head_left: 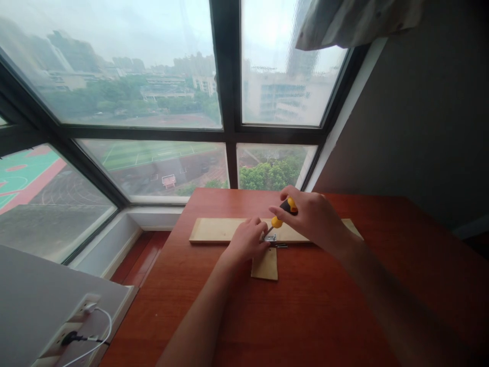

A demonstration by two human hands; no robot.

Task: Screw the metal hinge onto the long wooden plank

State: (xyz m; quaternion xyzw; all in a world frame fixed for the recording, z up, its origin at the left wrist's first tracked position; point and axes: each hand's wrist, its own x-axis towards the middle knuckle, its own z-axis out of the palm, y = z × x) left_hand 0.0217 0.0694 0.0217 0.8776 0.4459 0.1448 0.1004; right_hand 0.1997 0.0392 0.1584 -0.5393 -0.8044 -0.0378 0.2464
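Near the far edge of the surface [305, 306], the right hand [315, 214] grips a screwdriver [277, 221], the left hand [248, 238] touching the long board [214, 230], its hold unclear

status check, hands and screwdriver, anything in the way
Right hand gripping screwdriver, angled down toward bracket. Left hand at bracket, over board. Loose screws close by.

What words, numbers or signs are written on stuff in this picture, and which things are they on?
There are none that I can read.
Yellow-and-black screwdriver: any marking is too small or covered to tell.
Long board and small board: no writing shows.
Wall sockets: too small to tell.
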